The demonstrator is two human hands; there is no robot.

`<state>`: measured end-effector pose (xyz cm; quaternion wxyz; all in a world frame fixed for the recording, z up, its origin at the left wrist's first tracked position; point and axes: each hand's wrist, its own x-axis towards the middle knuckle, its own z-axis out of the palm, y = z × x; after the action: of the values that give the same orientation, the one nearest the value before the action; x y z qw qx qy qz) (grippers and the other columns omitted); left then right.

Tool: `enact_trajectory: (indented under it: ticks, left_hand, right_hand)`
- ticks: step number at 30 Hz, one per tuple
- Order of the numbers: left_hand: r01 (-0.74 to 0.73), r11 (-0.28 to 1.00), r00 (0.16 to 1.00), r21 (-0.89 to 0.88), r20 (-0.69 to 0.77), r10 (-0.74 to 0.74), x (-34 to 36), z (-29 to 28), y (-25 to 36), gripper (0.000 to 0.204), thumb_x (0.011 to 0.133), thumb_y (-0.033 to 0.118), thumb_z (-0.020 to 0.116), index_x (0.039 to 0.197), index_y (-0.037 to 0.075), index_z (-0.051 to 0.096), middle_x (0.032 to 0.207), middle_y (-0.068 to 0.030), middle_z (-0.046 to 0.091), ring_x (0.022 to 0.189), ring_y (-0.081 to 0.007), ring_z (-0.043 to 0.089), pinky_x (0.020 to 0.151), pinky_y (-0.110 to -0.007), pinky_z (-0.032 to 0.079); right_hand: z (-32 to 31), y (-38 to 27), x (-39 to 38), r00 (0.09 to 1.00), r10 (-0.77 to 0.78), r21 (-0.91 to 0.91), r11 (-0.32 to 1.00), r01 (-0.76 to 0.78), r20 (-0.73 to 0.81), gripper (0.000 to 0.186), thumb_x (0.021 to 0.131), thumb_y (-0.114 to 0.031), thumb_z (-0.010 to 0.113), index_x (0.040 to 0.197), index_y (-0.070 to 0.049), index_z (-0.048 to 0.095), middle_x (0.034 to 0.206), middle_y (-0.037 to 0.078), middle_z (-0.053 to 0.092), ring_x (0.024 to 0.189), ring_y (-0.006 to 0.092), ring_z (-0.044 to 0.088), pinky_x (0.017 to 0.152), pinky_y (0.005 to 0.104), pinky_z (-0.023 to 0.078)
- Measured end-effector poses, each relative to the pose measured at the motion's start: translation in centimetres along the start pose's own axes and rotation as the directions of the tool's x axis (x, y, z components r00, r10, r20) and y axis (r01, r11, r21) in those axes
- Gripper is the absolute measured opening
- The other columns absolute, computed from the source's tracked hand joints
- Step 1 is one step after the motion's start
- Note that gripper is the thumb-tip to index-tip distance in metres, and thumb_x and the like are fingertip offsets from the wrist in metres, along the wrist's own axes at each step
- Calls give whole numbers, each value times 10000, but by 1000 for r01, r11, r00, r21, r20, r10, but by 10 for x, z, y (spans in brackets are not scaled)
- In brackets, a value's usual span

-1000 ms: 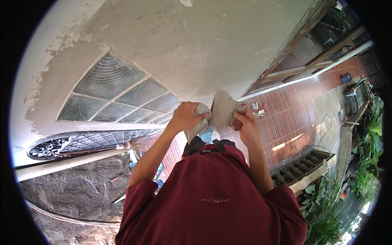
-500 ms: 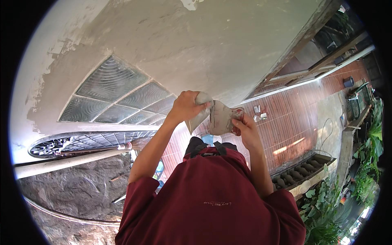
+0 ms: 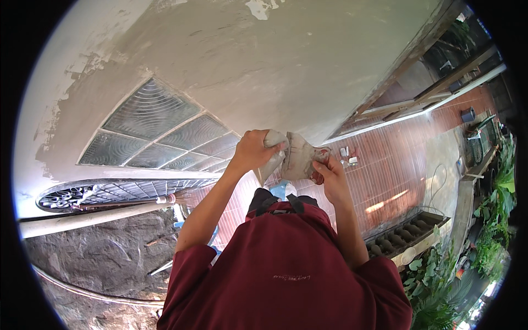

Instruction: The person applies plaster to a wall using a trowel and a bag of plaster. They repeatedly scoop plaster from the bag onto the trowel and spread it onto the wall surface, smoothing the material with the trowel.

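Wall coating (image 3: 236,77) looks mostly spread, one pale patch (image 3: 260,8) remaining, top centre; I see left hand (image 3: 255,149) clasping a grey tool (image 3: 268,169), right hand (image 3: 333,175) gripping a scraper (image 3: 300,159).

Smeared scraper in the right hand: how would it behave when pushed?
The scraper may flex slightly, as it looks broad and flat. Likely slippery: grey, paste-like smears coat it. Probably light: the right hand grips it only at one end.
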<state>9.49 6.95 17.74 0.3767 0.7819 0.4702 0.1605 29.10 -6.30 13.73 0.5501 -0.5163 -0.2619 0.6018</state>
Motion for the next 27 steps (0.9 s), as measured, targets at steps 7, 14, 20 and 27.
enact_trajectory:
  ticks: [7, 14, 20, 27]
  left_hand:
    - [59, 988, 998, -140, -11, -61, 3, -11, 10, 304, 814, 272, 737, 922, -8, 689, 779, -126, 701, 698, -186, 664, 659, -325, 508]
    - [59, 991, 988, -116, 151, -41, -8, -17, 5, 323, 806, 298, 742, 929, 3, 695, 791, -125, 700, 714, -204, 658, 675, -333, 503]
    - [14, 997, 985, -69, 170, -2, -12, -10, 3, 342, 793, 322, 740, 931, 11, 701, 797, -149, 698, 734, -250, 671, 687, -348, 509]
    - [17, 998, 999, -60, 51, -13, -7, -21, 9, 302, 814, 256, 743, 949, -8, 686, 810, -124, 705, 739, -177, 667, 687, -317, 513]
  right_hand:
    - [4, 0, 3, 999, -39, 67, 997, 39, 2, 116, 923, -45, 548, 1030, -47, 594, 738, -53, 509, 582, 30, 419, 508, 203, 326]
    - [0, 5, 0, 998, -29, 61, 998, 32, -60, 108, 920, -54, 560, 1023, -54, 593, 735, -48, 523, 577, 28, 431, 502, 201, 331]
    - [4, 4, -6, 1000, 10, 46, 999, -11, 20, 129, 928, -37, 542, 1045, -41, 594, 719, -49, 515, 571, 26, 425, 502, 198, 329]
    - [8, 10, -11, 995, 21, 63, 998, -27, 102, 155, 937, -35, 527, 1079, -37, 587, 754, -46, 520, 586, 26, 426, 510, 194, 335]
